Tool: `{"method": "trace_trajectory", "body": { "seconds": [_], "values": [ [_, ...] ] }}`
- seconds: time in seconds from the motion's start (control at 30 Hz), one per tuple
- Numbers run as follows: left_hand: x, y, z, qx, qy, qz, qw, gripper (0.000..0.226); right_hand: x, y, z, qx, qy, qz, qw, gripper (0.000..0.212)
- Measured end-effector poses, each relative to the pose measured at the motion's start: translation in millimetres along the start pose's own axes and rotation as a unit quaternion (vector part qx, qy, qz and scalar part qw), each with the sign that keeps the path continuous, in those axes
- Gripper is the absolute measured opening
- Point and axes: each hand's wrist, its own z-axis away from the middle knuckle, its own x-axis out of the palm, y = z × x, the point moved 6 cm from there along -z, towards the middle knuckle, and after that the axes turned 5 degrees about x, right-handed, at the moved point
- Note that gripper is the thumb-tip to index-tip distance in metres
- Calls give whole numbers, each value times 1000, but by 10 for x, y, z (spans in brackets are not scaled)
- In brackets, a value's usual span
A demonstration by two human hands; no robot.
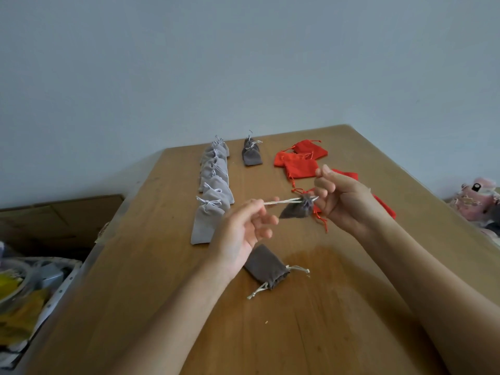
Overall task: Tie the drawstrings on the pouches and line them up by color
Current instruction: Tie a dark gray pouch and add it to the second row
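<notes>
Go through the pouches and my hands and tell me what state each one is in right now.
held dark grey pouch: in the air, mouth cinched.
drawstring: taut between the hands.
left hand: pinches drawstring.
right hand: pinches drawstring at pouch mouth.
near dark grey pouch: lying flat, strings loose.
light grey pouches: tied, in a row.
far dark grey pouches: tied, lined up.
red pouches: scattered, strings loose.

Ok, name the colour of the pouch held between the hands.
A dark grey fabric pouch, cream drawstring; head view.
</notes>
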Motion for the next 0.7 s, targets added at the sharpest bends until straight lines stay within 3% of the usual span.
{"method": "trace_trajectory", "body": {
  "seconds": [0.1,0.27,0.47,0.7],
  "values": [
    [-4,-17,1,-59,24,100,993,20,160,164,36,27,-51,104,993,14],
    [-71,-151,-22,-100,29,46,994,12,281,322,96,25,-94,296,950,23],
    [-164,-115,-49,-89,64,54,993,15,222,340,71,-20,-66,323,944,20],
    [-178,-53,-18,-38,49,-161,985,15,245,341,69,-83,-48,393,914,23]
  ]
}}
